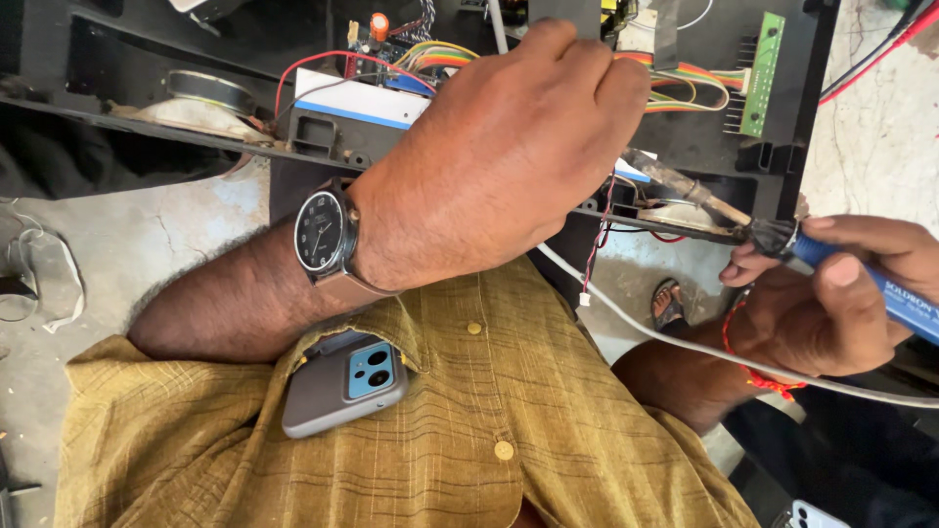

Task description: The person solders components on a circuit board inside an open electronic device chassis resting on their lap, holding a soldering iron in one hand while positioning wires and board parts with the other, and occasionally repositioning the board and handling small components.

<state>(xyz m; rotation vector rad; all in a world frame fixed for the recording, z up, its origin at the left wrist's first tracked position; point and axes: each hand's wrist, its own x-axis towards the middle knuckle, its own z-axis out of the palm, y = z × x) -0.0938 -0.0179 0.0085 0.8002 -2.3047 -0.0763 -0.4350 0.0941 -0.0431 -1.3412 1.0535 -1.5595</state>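
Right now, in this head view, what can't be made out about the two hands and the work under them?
- Left hand: its fingertips are hidden behind its own knuckles, so what its grip closes on can't be told.
- Soldering iron: the tip's contact point is lost among wires behind the left hand.
- Iron's blue handle: cut off by the right edge, past the right hand.
- Green circuit board: its parts are too small to read.

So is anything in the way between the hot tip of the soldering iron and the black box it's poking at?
Nothing visible blocks the soldering iron in the right hand; its tip already reaches the black box, beside the left hand and thin wires.
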